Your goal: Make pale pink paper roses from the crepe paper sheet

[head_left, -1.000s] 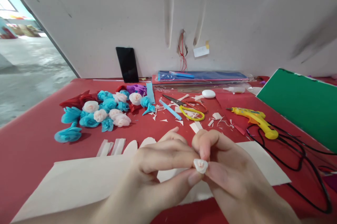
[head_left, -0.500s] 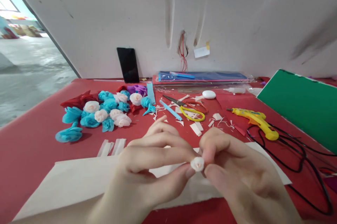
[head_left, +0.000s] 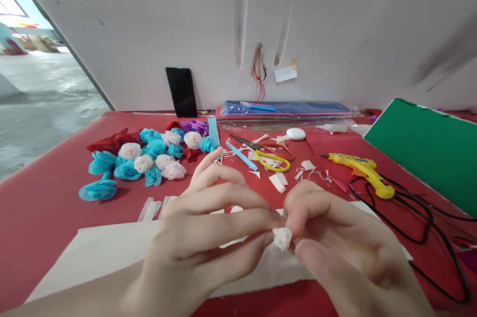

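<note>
Between my hands is a small, tightly rolled pale paper flower (head_left: 282, 239), its coiled face turned toward me. My left hand (head_left: 208, 227) pinches its left side between thumb and fingers, while the little finger sticks up. From the other side, my right hand (head_left: 331, 237) grips the same flower with thumb and curled forefinger. What lies behind the flower, at its base, is hidden by the fingers. Beneath both hands spreads a cream paper sheet (head_left: 100, 252). Cut pale strips (head_left: 149, 209) lie at its upper edge.
Blue, pale, red and purple paper flowers (head_left: 152, 150) cluster at the left. Scissors (head_left: 274, 160), a light-blue pen (head_left: 241, 156) and paper scraps lie beyond my hands. A yellow glue gun (head_left: 357, 170) with black cable (head_left: 428, 217) and a green board (head_left: 428, 150) are on the right. A phone (head_left: 181, 92) leans upright.
The flower has tilted and shifted slightly down and right between my fingers. My left hand has moved a little left, its fingers lying flatter and its little finger stretched further up.
</note>
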Motion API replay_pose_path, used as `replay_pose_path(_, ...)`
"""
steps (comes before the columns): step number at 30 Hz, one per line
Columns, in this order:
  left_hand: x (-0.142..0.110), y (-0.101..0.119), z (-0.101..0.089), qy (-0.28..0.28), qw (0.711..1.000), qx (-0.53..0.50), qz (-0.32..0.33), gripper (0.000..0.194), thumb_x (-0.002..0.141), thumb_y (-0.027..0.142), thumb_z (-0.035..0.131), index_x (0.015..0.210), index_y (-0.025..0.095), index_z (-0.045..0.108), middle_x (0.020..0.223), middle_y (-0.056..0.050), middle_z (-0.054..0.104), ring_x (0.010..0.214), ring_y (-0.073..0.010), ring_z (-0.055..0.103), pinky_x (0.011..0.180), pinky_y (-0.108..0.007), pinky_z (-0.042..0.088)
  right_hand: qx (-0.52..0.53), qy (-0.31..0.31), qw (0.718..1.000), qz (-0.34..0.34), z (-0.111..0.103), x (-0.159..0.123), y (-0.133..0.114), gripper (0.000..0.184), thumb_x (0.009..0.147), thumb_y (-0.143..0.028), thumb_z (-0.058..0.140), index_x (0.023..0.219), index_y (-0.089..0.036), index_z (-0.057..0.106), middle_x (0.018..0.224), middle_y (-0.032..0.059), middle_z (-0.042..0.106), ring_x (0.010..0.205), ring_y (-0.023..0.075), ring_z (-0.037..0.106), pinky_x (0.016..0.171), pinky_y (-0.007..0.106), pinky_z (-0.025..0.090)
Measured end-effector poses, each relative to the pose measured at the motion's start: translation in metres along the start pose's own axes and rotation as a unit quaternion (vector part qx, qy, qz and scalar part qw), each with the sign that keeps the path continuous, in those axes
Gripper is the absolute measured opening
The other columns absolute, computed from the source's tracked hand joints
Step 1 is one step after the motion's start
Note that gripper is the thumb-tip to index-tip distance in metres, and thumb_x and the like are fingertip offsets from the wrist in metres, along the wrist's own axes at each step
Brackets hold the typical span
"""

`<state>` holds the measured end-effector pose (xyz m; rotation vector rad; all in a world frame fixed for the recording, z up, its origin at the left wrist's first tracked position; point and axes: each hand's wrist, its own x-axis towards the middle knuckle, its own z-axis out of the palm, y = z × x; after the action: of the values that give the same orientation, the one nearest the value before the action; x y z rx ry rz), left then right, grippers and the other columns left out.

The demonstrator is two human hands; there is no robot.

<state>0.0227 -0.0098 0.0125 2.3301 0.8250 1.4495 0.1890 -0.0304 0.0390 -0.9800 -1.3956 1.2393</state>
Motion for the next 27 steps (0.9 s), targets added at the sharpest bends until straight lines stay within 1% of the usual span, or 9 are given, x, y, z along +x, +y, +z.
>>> replay_pose_path(5, 0.001, -0.001, 0.000, -0.001, 1.000, 0.010, 0.001, 0.015, 0.090, 0.016, 0.057, 0.085, 0.025, 0.067, 0.079, 0.007, 0.068, 0.079, -0.0127, 0.056, 0.110, -0.040, 0.033, 0.024, -0.006, 0.999, 0.042, -0.002, 0.000, -0.002, 0.016, 0.072, -0.012, 0.062, 0.062, -0.023, 0.055, 0.060, -0.0060, 0.050, 0.055, 0.0087, 0.044, 0.053, 0.020, 0.039)
replay_pose_path(7, 0.005, -0.002, -0.002, 0.000, 1.000, 0.010, 0.009, 0.015, 0.088, 0.014, 0.058, 0.083, 0.025, 0.067, 0.077, 0.006, 0.069, 0.076, -0.0140, 0.056, 0.105, -0.041, 0.037, 0.034, -0.010, 0.998, 0.051, -0.001, 0.002, -0.002, 0.017, 0.073, -0.016, 0.064, 0.060, -0.023, 0.054, 0.058, -0.0059, 0.047, 0.054, 0.0091, 0.042, 0.053, 0.021, 0.039)
replay_pose_path(11, 0.011, 0.000, -0.007, -0.023, 0.999, 0.017, 0.035, 0.015, 0.083, 0.009, 0.061, 0.079, 0.022, 0.067, 0.073, 0.004, 0.070, 0.071, -0.0140, 0.056, 0.089, -0.035, 0.046, 0.039, -0.014, 0.997, 0.066, -0.002, 0.004, 0.001, 0.020, 0.074, -0.018, 0.064, 0.058, -0.022, 0.052, 0.056, -0.0054, 0.044, 0.053, 0.0099, 0.040, 0.053, 0.022, 0.039)
replay_pose_path(13, 0.012, 0.000, -0.008, -0.033, 0.998, 0.018, 0.041, 0.014, 0.083, 0.008, 0.062, 0.079, 0.021, 0.067, 0.074, 0.004, 0.070, 0.071, -0.0135, 0.056, 0.087, -0.032, 0.047, 0.035, -0.020, 0.997, 0.061, -0.003, 0.005, 0.003, 0.021, 0.074, -0.017, 0.063, 0.058, -0.022, 0.051, 0.057, -0.0050, 0.044, 0.054, 0.0101, 0.040, 0.053, 0.022, 0.039)
replay_pose_path(16, 0.010, 0.000, -0.006, -0.022, 0.999, 0.006, 0.029, 0.015, 0.084, 0.009, 0.061, 0.080, 0.022, 0.067, 0.075, 0.005, 0.069, 0.074, -0.0132, 0.056, 0.094, -0.033, 0.042, 0.019, -0.035, 0.999, 0.034, -0.003, 0.005, 0.007, 0.020, 0.073, -0.015, 0.062, 0.058, -0.022, 0.050, 0.058, -0.0046, 0.044, 0.054, 0.0102, 0.040, 0.052, 0.022, 0.038)
replay_pose_path(18, 0.009, 0.000, -0.004, -0.021, 1.000, -0.002, 0.021, 0.015, 0.084, 0.010, 0.061, 0.079, 0.022, 0.067, 0.075, 0.005, 0.068, 0.074, -0.0136, 0.054, 0.095, -0.033, 0.041, 0.005, -0.033, 0.999, 0.027, -0.002, 0.005, 0.007, 0.020, 0.073, -0.014, 0.061, 0.059, -0.022, 0.051, 0.059, -0.0045, 0.044, 0.055, 0.0102, 0.039, 0.052, 0.022, 0.037)
replay_pose_path(20, 0.008, 0.000, -0.003, -0.020, 1.000, -0.009, 0.021, 0.016, 0.085, 0.010, 0.061, 0.079, 0.023, 0.067, 0.074, 0.005, 0.068, 0.074, -0.0141, 0.053, 0.092, -0.033, 0.042, -0.002, -0.024, 0.999, 0.034, -0.002, 0.004, 0.007, 0.019, 0.074, -0.014, 0.061, 0.060, -0.022, 0.051, 0.059, -0.0044, 0.043, 0.055, 0.0104, 0.038, 0.052, 0.022, 0.037)
replay_pose_path(24, 0.008, 0.000, -0.003, -0.015, 1.000, -0.010, 0.017, 0.016, 0.085, 0.009, 0.061, 0.079, 0.023, 0.067, 0.075, 0.005, 0.069, 0.074, -0.0139, 0.054, 0.091, -0.033, 0.042, 0.020, -0.043, 0.998, 0.033, -0.005, 0.002, 0.008, 0.019, 0.075, -0.017, 0.060, 0.060, -0.022, 0.049, 0.060, -0.0047, 0.041, 0.055, 0.0101, 0.037, 0.050, 0.022, 0.035)
replay_pose_path(27, 0.011, 0.000, -0.004, -0.024, 0.999, 0.000, 0.023, 0.017, 0.085, 0.009, 0.060, 0.076, 0.022, 0.067, 0.072, 0.005, 0.068, 0.072, -0.0137, 0.055, 0.085, -0.031, 0.045, 0.008, -0.042, 0.999, 0.030, -0.006, 0.002, 0.009, 0.019, 0.075, -0.015, 0.059, 0.061, -0.022, 0.050, 0.059, -0.0048, 0.041, 0.054, 0.0099, 0.036, 0.050, 0.022, 0.034)
